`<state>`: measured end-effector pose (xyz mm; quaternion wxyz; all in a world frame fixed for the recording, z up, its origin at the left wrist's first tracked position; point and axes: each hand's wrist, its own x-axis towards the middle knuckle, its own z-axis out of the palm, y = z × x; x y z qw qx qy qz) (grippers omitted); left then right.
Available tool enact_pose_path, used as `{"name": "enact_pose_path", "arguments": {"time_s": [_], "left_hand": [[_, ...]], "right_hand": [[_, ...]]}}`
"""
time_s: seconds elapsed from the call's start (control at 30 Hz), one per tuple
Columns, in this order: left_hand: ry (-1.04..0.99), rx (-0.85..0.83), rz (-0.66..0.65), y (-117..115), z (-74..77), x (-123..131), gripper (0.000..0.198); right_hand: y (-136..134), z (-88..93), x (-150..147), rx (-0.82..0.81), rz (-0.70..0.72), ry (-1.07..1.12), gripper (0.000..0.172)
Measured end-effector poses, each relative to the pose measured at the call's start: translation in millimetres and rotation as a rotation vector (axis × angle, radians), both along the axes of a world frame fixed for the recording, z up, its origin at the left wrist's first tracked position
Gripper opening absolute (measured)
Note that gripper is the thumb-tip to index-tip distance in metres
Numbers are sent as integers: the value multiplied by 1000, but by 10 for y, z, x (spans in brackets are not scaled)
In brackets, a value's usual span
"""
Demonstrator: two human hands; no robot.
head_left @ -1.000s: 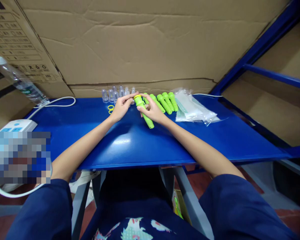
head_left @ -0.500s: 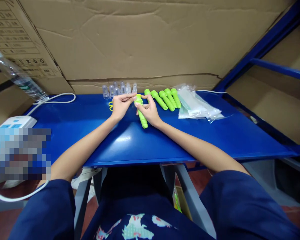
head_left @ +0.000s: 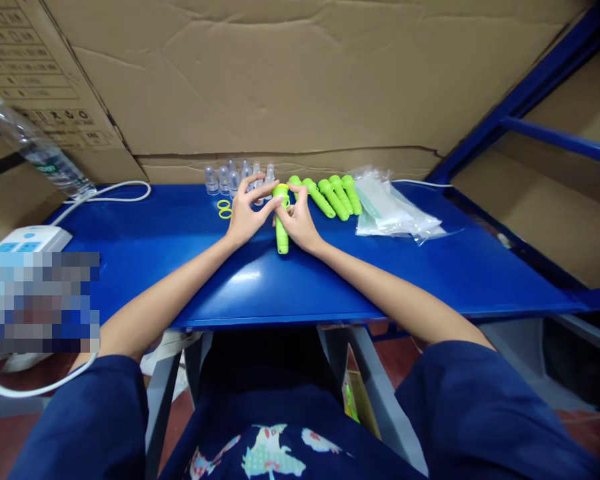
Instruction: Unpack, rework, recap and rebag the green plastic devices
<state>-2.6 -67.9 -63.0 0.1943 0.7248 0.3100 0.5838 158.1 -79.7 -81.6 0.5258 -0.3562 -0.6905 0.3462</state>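
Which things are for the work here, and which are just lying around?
Probably for the work:
held green flashlight
other green flashlights
loose yellow rings
clear plastic caps

Probably just lying around:
water bottle
power strip
white cable

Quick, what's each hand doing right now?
Left hand: partly open, fingertips at the yellow top of the green flashlight.
Right hand: closed around the green flashlight, holding it.

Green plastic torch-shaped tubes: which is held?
The green plastic torch-shaped tube with a yellow rim, in the right hand; the other tubes lie farther right.
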Motion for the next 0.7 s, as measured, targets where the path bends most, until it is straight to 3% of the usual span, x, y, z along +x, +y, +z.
{"name": "enact_pose_path", "arguments": {"time_s": [0.3,0.7], "left_hand": [[-96,62,138,-13,2,42,39],[-149,39,144,-71,-7,79,45]], "right_hand": [[-45,-24,-81,41,-22,-18,71],[-23,9,-34,37,-57,-17,62]]}}
